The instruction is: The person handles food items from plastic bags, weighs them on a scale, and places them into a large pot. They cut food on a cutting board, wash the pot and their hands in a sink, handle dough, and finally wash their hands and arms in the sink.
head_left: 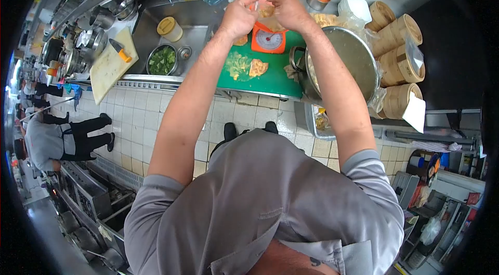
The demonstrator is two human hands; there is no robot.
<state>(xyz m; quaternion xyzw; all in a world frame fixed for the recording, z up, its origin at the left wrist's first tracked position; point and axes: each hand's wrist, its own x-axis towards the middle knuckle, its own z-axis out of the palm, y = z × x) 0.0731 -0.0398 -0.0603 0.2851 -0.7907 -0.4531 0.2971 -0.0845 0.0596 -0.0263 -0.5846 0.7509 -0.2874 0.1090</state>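
Note:
Both my hands are raised over an orange kitchen scale (268,40) at the back of a green cutting board (280,75). Between them hangs a clear plastic bag (266,11) with something pale inside. My left hand (240,16) pinches its left edge, and my right hand (289,12) pinches the right edge. The bag hangs over the scale's top; whether it touches is unclear. A piece of raw meat (258,67) lies on the board beside scattered pale green bits (238,65). Just right of the board stands a large metal pot (370,69).
Bamboo steamers (399,64) and white trays (355,7) stand at the right. On the left are a sink (196,36) with a bowl of greens (162,60), a yellow-lidded tub (169,29), and a knife (120,50) on a pale board (106,73). Another person (47,137) stands far left.

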